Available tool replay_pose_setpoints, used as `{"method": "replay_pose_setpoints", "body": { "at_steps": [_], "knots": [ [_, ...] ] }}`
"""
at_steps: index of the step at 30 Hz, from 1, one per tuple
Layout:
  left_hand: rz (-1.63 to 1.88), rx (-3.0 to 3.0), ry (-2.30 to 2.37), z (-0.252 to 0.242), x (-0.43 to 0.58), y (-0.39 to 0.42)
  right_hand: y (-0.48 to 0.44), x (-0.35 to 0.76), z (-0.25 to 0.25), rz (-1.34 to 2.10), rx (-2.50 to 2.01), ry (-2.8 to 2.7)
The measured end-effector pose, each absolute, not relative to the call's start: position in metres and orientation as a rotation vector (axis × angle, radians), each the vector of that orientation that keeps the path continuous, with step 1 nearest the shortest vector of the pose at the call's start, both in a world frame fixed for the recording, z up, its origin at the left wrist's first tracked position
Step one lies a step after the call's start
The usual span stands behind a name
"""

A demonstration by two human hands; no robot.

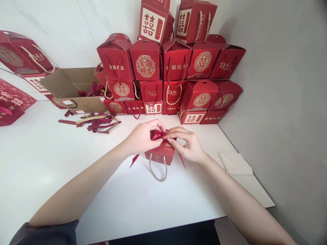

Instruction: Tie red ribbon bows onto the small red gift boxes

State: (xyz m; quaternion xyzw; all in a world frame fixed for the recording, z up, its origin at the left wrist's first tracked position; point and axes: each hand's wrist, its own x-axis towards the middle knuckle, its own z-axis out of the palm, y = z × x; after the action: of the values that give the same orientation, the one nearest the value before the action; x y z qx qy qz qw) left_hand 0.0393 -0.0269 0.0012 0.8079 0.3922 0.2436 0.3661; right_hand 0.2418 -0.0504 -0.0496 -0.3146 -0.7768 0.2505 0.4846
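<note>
A small red gift box with gold print stands on the white table in front of me, its beige rope handle drooping toward me. On top of it is a red ribbon bow, whose two tails hang past the box's left and right sides. My left hand pinches the bow from the left. From the right, my right hand pinches the ribbon near the knot, thumb and fingers pressed together. The fingers partly cover the bow and the box top.
Stacked red gift boxes line the wall behind. To their left sits an opened cardboard box with red pieces inside. Loose red and gold straps lie before it. A folded white cloth rests near the table's right edge, beside a grey wall.
</note>
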Motion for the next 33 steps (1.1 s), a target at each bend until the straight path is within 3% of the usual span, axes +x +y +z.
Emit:
{"method": "replay_pose_setpoints", "body": {
  "at_steps": [15,23,28,33],
  "knots": [
    [0.782,2.459,1.096,-0.004,0.047,-0.034,-0.051,0.242,-0.048,0.617,-0.765,-1.913],
    [0.742,2.573,0.862,0.002,0.040,-0.028,-0.046,0.239,-0.051,0.845,-1.016,-1.662],
    [0.718,2.610,0.803,0.002,0.037,-0.025,-0.044,0.238,-0.051,1.214,-0.934,-1.604],
    [0.734,2.599,0.779,0.001,0.037,-0.025,-0.046,0.237,-0.048,1.359,-0.952,-1.478]
  ]
}}
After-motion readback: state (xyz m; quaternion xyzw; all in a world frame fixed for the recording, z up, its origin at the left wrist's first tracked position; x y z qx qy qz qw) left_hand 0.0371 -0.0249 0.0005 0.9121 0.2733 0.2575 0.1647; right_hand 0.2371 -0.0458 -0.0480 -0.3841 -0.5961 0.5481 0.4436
